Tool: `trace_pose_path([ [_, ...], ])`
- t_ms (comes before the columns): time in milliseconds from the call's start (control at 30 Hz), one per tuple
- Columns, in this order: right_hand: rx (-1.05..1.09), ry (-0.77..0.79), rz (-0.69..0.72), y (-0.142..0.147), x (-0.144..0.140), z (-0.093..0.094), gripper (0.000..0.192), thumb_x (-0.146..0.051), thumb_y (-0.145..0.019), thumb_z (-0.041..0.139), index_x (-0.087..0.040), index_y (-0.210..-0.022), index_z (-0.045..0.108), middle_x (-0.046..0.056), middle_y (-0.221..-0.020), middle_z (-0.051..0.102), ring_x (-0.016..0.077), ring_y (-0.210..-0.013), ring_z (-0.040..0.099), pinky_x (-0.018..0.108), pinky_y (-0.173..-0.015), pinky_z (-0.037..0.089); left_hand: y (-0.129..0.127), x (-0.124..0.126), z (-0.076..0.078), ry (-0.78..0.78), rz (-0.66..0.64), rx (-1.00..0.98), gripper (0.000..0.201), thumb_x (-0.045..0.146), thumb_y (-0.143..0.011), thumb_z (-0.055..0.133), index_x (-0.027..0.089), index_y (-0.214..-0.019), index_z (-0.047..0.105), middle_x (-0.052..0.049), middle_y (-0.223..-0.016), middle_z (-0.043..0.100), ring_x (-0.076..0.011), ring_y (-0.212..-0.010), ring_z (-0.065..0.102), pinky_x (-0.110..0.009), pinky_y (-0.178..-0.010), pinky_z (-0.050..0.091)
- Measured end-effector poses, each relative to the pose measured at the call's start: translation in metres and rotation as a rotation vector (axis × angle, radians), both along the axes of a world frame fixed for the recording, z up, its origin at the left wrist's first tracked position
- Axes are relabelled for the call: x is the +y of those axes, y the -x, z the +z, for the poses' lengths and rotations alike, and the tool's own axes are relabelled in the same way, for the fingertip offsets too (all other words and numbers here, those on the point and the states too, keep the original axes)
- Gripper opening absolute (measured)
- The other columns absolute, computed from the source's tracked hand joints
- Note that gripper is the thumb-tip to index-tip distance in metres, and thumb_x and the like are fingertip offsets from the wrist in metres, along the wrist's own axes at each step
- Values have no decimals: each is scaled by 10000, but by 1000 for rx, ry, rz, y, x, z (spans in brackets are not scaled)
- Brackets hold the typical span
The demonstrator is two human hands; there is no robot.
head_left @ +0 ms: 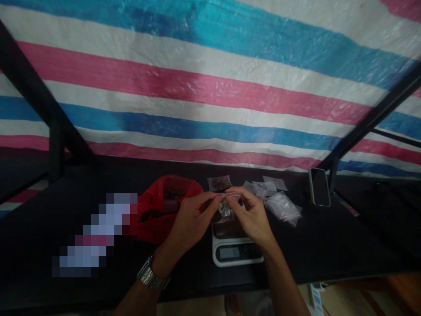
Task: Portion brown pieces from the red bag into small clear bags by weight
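Left hand (190, 219) and right hand (251, 215), lower centre: both were pinched on the top edge of a small clear bag (225, 210), held above a white scale (235, 248); contents dark, unidentifiable. Red bag (158, 210) lay left, empty clear bags (283, 205) right. Lower left was blurred out.
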State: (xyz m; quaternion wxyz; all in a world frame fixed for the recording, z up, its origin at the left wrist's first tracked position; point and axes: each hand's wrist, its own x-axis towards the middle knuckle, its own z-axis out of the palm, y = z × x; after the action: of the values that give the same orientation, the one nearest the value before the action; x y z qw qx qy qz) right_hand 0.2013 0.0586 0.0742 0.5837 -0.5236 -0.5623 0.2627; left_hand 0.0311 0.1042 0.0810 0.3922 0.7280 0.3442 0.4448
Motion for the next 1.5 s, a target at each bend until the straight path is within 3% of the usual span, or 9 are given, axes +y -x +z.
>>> trace_pose_path([
  [367, 47, 55, 33, 2, -3, -2, 274, -494, -914, 732, -223, -901, 768, 18, -802, 733, 193, -772, 642, 316, -742, 492, -4, 0, -4, 198, 55, -211, 315, 461, -909, 664, 187, -856, 810, -18, -804, 820, -197, -757, 759, -253, -662, 582],
  [467, 28, 8, -101, -8, 1, 0, 275, -489, -901, 743, -216, -873, 757, 13, -768, 723, 186, -725, 631, 313, -709, 483, -3, 0, -7, 163, -9, -118, 296, 433, -942, 656, 210, -1073, 799, -38, -979, 831, -214, -893, 773, -283, -754, 600],
  [567, -26, -103, -360, -28, 15, 7, 305, -510, -908, 725, -206, -921, 757, 25, -780, 723, 196, -713, 629, 326, -701, 490, -1, -1, -10, 94, 28, -37, 398, 401, -949, 683, 242, -1313, 697, -59, -1225, 787, -217, -1033, 750, -333, -906, 590],
  [667, -237, -150, -489, -42, 36, 14, 362, -536, -934, 671, -190, -965, 775, 81, -877, 756, 231, -802, 658, 355, -754, 506, 4, 1, -13, 2, 36, 10, 273, 384, -1015, 595, 242, -1215, 715, -56, -1165, 780, -213, -1035, 732, -345, -955, 562],
  [833, -405, -3, -277, -52, 49, 8, 395, -589, -893, 691, -216, -851, 813, 80, -864, 808, 242, -781, 715, 345, -729, 541, 11, 8, -14, -102, -23, 54, 244, 334, -1066, 493, 251, -1065, 722, -38, -1079, 764, -205, -1043, 719, -320, -963, 534],
  [967, -455, 100, -442, -89, 29, -1, 488, -569, -977, 527, -182, -1045, 815, 139, -1052, 821, 277, -896, 737, 387, -795, 545, 16, 12, -14, -132, 15, 64, 250, 320, -1057, 490, 250, -1034, 729, -36, -1054, 762, -207, -1022, 718, -313, -958, 529],
  [1100, -578, 234, -543, -125, 10, -10, 293, -409, -841, 698, -204, -1003, 831, 144, -1088, 814, 333, -959, 716, 471, -891, 502, 17, 12, -13, -163, 42, 61, 236, 316, -1040, 514, 253, -997, 737, -31, -1022, 767, -206, -987, 722, -302, -928, 534],
  [1300, -742, 371, -567, -121, 9, -25, 224, -281, -790, 780, -275, -1007, 838, 91, -1037, 815, 374, -1134, 652, 534, -1019, 381, 15, 9, -17, -185, 43, 77, 239, 334, -1038, 518, 247, -1005, 738, -42, -1028, 777, -216, -984, 736, -306, -940, 545],
  [1500, -747, 424, -690, -121, 6, -32, 369, -325, -823, 771, -192, -1166, 796, 194, -1083, 792, 421, -1147, 632, 552, -1002, 353, 12, 6, -17, -187, 54, 89, 243, 348, -1040, 515, 247, -1009, 733, -44, -1024, 779, -219, -984, 739, -312, -949, 547],
])
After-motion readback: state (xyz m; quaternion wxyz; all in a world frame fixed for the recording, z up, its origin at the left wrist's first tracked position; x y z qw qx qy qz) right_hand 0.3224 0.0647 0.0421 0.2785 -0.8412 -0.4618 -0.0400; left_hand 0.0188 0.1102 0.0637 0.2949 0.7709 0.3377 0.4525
